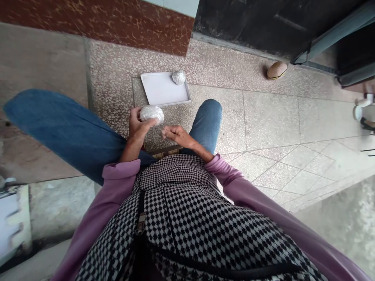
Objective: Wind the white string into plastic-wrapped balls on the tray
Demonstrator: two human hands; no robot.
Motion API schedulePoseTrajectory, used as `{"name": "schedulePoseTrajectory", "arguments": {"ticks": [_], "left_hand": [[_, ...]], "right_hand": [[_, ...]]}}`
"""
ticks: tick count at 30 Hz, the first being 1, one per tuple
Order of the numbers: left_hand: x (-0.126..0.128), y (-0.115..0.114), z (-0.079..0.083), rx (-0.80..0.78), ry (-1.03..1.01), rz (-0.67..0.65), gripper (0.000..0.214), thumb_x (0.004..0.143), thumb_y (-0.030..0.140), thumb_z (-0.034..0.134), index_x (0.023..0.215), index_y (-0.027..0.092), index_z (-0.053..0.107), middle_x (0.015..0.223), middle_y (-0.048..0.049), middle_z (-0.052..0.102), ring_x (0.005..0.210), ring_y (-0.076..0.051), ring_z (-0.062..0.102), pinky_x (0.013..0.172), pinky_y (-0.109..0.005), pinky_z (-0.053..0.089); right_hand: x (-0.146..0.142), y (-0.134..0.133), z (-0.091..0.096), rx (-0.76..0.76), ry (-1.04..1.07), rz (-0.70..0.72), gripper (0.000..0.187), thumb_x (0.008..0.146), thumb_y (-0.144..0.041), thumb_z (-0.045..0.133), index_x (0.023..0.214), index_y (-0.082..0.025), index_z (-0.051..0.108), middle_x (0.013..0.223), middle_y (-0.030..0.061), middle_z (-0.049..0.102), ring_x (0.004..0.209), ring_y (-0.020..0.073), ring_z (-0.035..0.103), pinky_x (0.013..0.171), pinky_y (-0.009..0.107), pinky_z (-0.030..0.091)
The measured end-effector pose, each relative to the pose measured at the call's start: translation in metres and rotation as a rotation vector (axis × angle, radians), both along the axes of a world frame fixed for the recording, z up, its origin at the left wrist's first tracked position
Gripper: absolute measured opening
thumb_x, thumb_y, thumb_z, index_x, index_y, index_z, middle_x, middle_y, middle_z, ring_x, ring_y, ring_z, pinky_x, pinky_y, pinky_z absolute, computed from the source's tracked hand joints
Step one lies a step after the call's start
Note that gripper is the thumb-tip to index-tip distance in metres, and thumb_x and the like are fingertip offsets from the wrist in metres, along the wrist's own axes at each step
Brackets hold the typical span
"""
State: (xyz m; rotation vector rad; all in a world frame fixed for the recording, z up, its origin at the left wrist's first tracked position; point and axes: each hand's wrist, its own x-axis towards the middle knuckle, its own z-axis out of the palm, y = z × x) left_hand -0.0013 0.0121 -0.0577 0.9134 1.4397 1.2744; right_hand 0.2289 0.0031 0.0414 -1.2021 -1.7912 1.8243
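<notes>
The floor (269, 117) has a speckled, stone-like surface with thin joint lines, and directly on it lie a shallow white tray (164, 89) with low raised edges and, well apart, a rounded tan object (277, 70) with yellow-and-dark trim.

Looks like a home: speckled tile floor (271, 117), marbled red skirting (102, 29).

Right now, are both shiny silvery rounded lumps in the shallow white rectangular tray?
No, the left hand holds the larger silvery lump, while the smaller silvery lump sits in the tray.
</notes>
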Motion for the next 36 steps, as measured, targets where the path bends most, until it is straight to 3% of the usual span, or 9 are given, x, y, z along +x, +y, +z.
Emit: {"name": "schedulePoseTrajectory", "arguments": {"ticks": [3, 6, 12, 16, 20, 24, 29, 32, 36], "left_hand": [[0.009, -0.004, 0.009, -0.063, 0.061, -0.033, 0.085, 0.054, 0.048, 0.115, 0.127, 0.028, 0.076, 0.127, -0.0069, 0.084, 0.137, -0.043, 0.079, 0.122, -0.058, 0.069], [0.019, -0.011, 0.033, -0.074, -0.091, -0.24, 0.075, 0.063, 0.05, 0.107, 0.128, 0.027, 0.078, 0.122, -0.0082, 0.085, 0.131, -0.042, 0.081, 0.115, -0.055, 0.072], [0.025, -0.016, 0.064, -0.052, -0.467, -0.321, 0.067, 0.069, 0.064, 0.099, 0.123, 0.028, 0.083, 0.121, -0.0163, 0.089, 0.137, -0.051, 0.084, 0.112, -0.063, 0.075], [0.016, -0.009, 0.061, -0.012, -0.435, -0.144, 0.081, 0.071, 0.085, 0.098, 0.132, 0.034, 0.085, 0.128, -0.0142, 0.09, 0.147, -0.051, 0.08, 0.115, -0.069, 0.072], [0.009, -0.002, 0.039, -0.01, -0.292, -0.026, 0.081, 0.073, 0.087, 0.104, 0.134, 0.038, 0.081, 0.132, -0.0084, 0.089, 0.149, -0.045, 0.077, 0.113, -0.06, 0.071], [0.012, -0.002, 0.017, -0.05, -0.132, 0.012, 0.082, 0.065, 0.069, 0.114, 0.127, 0.03, 0.076, 0.124, -0.0055, 0.086, 0.127, -0.036, 0.083, 0.106, -0.048, 0.07], [0.016, -0.012, 0.026, -0.097, -0.091, -0.265, 0.07, 0.067, 0.054, 0.109, 0.127, 0.025, 0.087, 0.118, -0.0068, 0.088, 0.114, -0.036, 0.083, 0.103, -0.048, 0.072], [0.02, -0.018, 0.041, -0.101, -0.301, -0.379, 0.06, 0.073, 0.056, 0.102, 0.122, 0.026, 0.088, 0.113, -0.0089, 0.088, 0.116, -0.039, 0.086, 0.101, -0.049, 0.074], [0.025, -0.018, 0.056, -0.06, -0.526, -0.304, 0.06, 0.072, 0.065, 0.099, 0.115, 0.026, 0.082, 0.115, -0.0161, 0.089, 0.138, -0.05, 0.085, 0.114, -0.065, 0.077]], "right_hand": [[0.016, 0.032, 0.024, 0.117, 0.062, -0.093, 0.064, 0.135, -0.071, 0.075, 0.091, -0.024, 0.07, 0.08, -0.0011, 0.053, 0.083, 0.0202, 0.05, 0.08, 0.033, 0.047], [0.023, 0.071, 0.032, 0.175, 0.081, -0.225, 0.065, 0.133, -0.075, 0.077, 0.093, -0.025, 0.065, 0.083, -0.0013, 0.048, 0.084, 0.0204, 0.049, 0.076, 0.031, 0.045], [-0.001, 0.074, -0.011, 0.025, 0.019, -0.31, 0.069, 0.134, -0.071, 0.079, 0.088, -0.028, 0.05, 0.075, -0.0062, 0.04, 0.079, 0.017, 0.042, 0.071, 0.029, 0.037], [-0.018, 0.029, -0.03, -0.027, -0.061, -0.192, 0.066, 0.143, -0.047, 0.068, 0.083, -0.025, 0.054, 0.075, -0.0055, 0.047, 0.079, 0.0151, 0.044, 0.077, 0.029, 0.039], [-0.017, 0.0, -0.017, 0.029, -0.04, 0.013, 0.059, 0.141, -0.034, 0.07, 0.084, -0.021, 0.065, 0.081, -0.0018, 0.058, 0.084, 0.0165, 0.053, 0.084, 0.031, 0.044], [-0.002, 0.019, 0.008, 0.139, 0.023, 0.008, 0.059, 0.138, -0.053, 0.077, 0.088, -0.023, 0.068, 0.083, -0.001, 0.059, 0.085, 0.019, 0.055, 0.083, 0.033, 0.046], [0.014, 0.072, 0.024, 0.279, 0.081, -0.095, 0.072, 0.132, -0.078, 0.078, 0.087, -0.023, 0.064, 0.083, -0.0034, 0.054, 0.084, 0.0163, 0.046, 0.084, 0.031, 0.044], [0.011, 0.082, 0.016, 0.22, 0.072, -0.174, 0.079, 0.128, -0.086, 0.077, 0.082, -0.026, 0.056, 0.077, -0.0048, 0.045, 0.08, 0.0154, 0.042, 0.077, 0.03, 0.04], [0.002, 0.068, -0.01, 0.076, 0.072, -0.288, 0.082, 0.125, -0.086, 0.084, 0.081, -0.03, 0.043, 0.072, -0.0068, 0.038, 0.075, 0.0162, 0.036, 0.068, 0.03, 0.035]]}}
